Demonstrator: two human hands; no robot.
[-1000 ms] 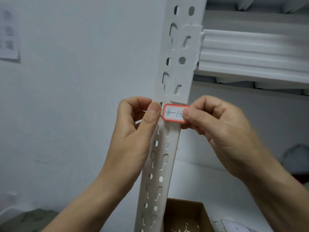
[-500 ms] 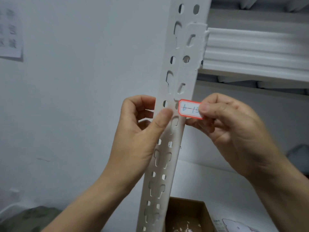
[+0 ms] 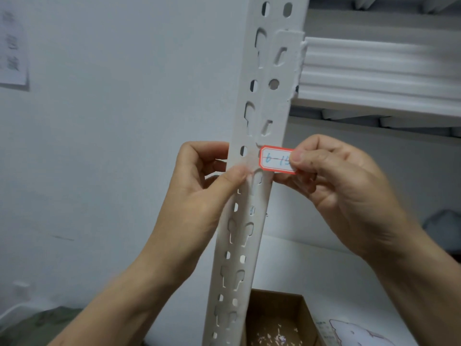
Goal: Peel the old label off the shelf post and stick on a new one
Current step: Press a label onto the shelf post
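A white slotted shelf post (image 3: 252,221) runs up the middle of the head view. A small white label (image 3: 275,159) with a red border and blue writing hangs off the post's right edge; whether its left end still touches the post I cannot tell. My right hand (image 3: 349,196) pinches the label's right end between thumb and forefinger. My left hand (image 3: 199,193) grips the post from the left, thumb pressed on its front face just below and left of the label.
A white shelf beam (image 3: 374,71) joins the post at upper right. An open cardboard box (image 3: 279,318) with paper scraps sits below the post on a white surface. A paper sheet (image 3: 12,46) hangs on the left wall.
The label has come off the post's front face and moved right with my right hand. My left thumb has slid slightly down on the post.
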